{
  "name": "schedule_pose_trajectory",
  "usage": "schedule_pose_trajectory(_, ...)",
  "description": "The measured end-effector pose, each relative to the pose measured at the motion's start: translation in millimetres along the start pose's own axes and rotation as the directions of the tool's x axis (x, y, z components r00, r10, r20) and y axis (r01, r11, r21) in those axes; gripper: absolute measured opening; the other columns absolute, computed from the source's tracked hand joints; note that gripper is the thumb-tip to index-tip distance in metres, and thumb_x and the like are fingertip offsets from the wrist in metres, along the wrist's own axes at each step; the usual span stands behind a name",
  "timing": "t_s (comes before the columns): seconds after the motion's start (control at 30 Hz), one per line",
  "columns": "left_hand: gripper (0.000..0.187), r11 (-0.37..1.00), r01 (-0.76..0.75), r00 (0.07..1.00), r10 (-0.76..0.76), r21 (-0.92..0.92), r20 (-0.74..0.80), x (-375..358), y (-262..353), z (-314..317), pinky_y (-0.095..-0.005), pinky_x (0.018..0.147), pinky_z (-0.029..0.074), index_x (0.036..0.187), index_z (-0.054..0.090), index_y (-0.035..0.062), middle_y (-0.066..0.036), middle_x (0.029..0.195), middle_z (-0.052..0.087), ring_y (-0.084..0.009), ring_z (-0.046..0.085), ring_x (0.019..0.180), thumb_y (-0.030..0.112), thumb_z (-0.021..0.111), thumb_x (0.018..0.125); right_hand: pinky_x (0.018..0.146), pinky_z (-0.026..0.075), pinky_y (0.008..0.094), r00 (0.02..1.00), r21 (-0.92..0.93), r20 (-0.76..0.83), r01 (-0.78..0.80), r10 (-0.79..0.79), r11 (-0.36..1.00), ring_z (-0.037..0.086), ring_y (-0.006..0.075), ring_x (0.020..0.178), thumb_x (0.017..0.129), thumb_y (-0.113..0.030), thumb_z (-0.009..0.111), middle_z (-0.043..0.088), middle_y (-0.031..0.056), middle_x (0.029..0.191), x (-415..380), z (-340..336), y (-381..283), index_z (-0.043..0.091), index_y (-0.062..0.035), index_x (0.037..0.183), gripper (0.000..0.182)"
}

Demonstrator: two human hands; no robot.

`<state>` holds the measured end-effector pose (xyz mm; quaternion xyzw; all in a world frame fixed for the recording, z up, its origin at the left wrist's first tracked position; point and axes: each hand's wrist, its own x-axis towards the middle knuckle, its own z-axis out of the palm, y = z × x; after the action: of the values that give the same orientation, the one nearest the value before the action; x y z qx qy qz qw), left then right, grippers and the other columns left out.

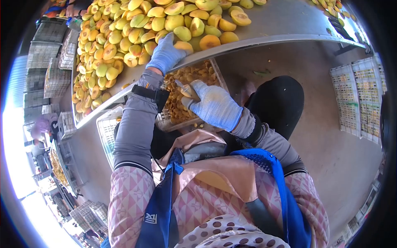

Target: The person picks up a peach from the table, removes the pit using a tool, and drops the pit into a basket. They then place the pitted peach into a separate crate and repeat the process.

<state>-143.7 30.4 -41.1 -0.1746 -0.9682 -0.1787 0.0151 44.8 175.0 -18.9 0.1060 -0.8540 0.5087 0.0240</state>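
Observation:
Both my hands wear light blue knit gloves. At the near edge of the metal table, my left hand (167, 53) has its thumb and fingers closed round a yellow peach half (183, 47). Many other halved peaches (120, 41), some showing reddish hollows, are heaped beside and beyond it. Lower down, my right hand (217, 105) is wrapped round a small knife (188, 89) with a tan handle; its short metal tip points up and left. Beneath that hand is a crate (219, 74) of brownish peach scraps (178, 109), partly hidden by my arms.
The metal table (281, 25) has a raised rim along its near side. A white crate (105, 132) stands left of my legs. Stacked crates (359, 97) stand at right, more crates (56, 78) at left. Another person (43, 126) is at far left.

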Motion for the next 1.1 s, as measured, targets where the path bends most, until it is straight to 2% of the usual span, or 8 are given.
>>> schedule_pose_trajectory(0.13,0.060,0.964,0.079,0.990,-0.047,-0.255,0.130,-2.4,-0.2,-9.9,-0.0339,0.077,0.055,0.121,0.057,-0.0004,-0.017,0.095,0.067,-0.0293,0.067,0.087,0.034,0.076,0.074,0.066,0.051,0.0463,1.000,0.017,-0.004,-0.030,0.030,0.999,0.065,0.0415,0.075,0.089,-0.034,0.067,0.065,0.0237,0.079,1.2,0.7,-1.9,0.057,0.0014,0.107,0.041)
schedule_pose_trajectory(0.23,0.045,0.476,0.328,0.925,-0.337,-0.816,0.175,-26.0,11.7,-33.9,-0.0273,0.057,0.052,0.114,0.060,0.0019,-0.009,0.087,0.065,-0.0182,0.064,0.066,0.030,0.073,0.081,0.065,0.051,0.0441,0.997,0.107,-0.025,-0.068,0.071,0.992,0.065,0.0400,0.077,0.090,-0.031,0.067,0.065,0.0230,0.081,5.2,-2.6,-1.9,0.058,0.0009,0.107,0.037)
schedule_pose_trajectory(0.33,0.038,0.375,0.330,0.935,-0.259,-0.867,0.244,-59.0,17.7,-59.6,-0.0218,0.046,0.044,0.114,0.061,0.0037,-0.005,0.084,0.063,-0.0098,0.057,0.055,0.027,0.071,0.086,0.065,0.052,0.0438,0.993,0.240,-0.100,-0.033,0.059,0.970,0.066,0.0386,0.075,0.091,-0.030,0.065,0.066,0.0215,0.079,10.4,-2.0,-8.0,0.058,0.0014,0.104,0.035)
schedule_pose_trajectory(0.47,0.052,0.047,0.206,0.942,-0.282,-0.977,0.185,-99.7,18.5,-49.4,-0.0273,0.060,0.055,0.115,0.058,0.0012,-0.009,0.096,0.066,-0.0170,0.066,0.078,0.049,0.055,0.096,0.065,0.052,0.0429,0.981,0.272,-0.192,0.086,-0.033,0.958,0.066,0.0377,0.074,0.091,-0.029,0.065,0.067,0.0209,0.079,15.7,5.7,-10.8,0.058,0.0020,0.102,0.034)
schedule_pose_trajectory(0.53,0.047,0.084,0.052,0.998,-0.039,-0.995,0.049,-111.8,16.0,-52.1,-0.0379,0.089,0.053,0.124,0.050,0.0034,-0.011,0.112,0.061,-0.0226,0.062,0.101,0.044,0.044,0.101,0.063,0.051,0.0438,0.991,0.206,-0.129,0.068,-0.042,0.976,0.065,0.0396,0.074,0.091,-0.027,0.065,0.065,0.0222,0.078,13.2,11.7,-11.4,0.056,0.0018,0.102,0.033)
schedule_pose_trajectory(0.6,0.061,-0.093,0.154,0.939,-0.295,-0.984,0.176,-119.3,32.0,-55.2,-0.0333,0.085,0.055,0.118,0.056,0.0012,-0.012,0.105,0.065,-0.0207,0.065,0.093,0.058,0.044,0.098,0.061,0.051,0.0450,0.994,0.151,-0.095,0.058,-0.043,0.987,0.065,0.0411,0.073,0.091,-0.027,0.066,0.064,0.0229,0.076,11.4,18.7,-11.6,0.055,0.0018,0.102,0.033)
schedule_pose_trajectory(0.93,0.034,0.678,-0.005,0.981,-0.138,-0.735,-0.134,-141.3,11.7,-47.2,-0.0303,0.082,0.052,0.114,0.056,-0.0009,-0.014,0.109,0.065,-0.0206,0.064,0.099,0.027,0.039,0.104,0.060,0.052,0.0481,1.000,-0.081,-0.005,0.008,-0.008,0.997,0.065,0.0418,0.069,0.088,-0.028,0.066,0.064,0.0225,0.069,2.5,31.7,-23.0,0.050,0.0005,0.103,0.036)
schedule_pose_trajectory(1.1,0.046,0.770,-0.077,0.978,-0.065,-0.633,-0.199,-137.7,10.8,-45.8,-0.0304,0.077,0.050,0.104,0.061,-0.0027,-0.010,0.092,0.065,-0.0172,0.062,0.085,0.038,0.040,0.105,0.056,0.053,0.0486,0.999,-0.199,0.032,0.031,-0.025,0.979,0.065,0.0411,0.064,0.088,-0.027,0.066,0.063,0.0204,0.063,1.1,33.2,-25.4,0.050,0.0009,0.100,0.034)
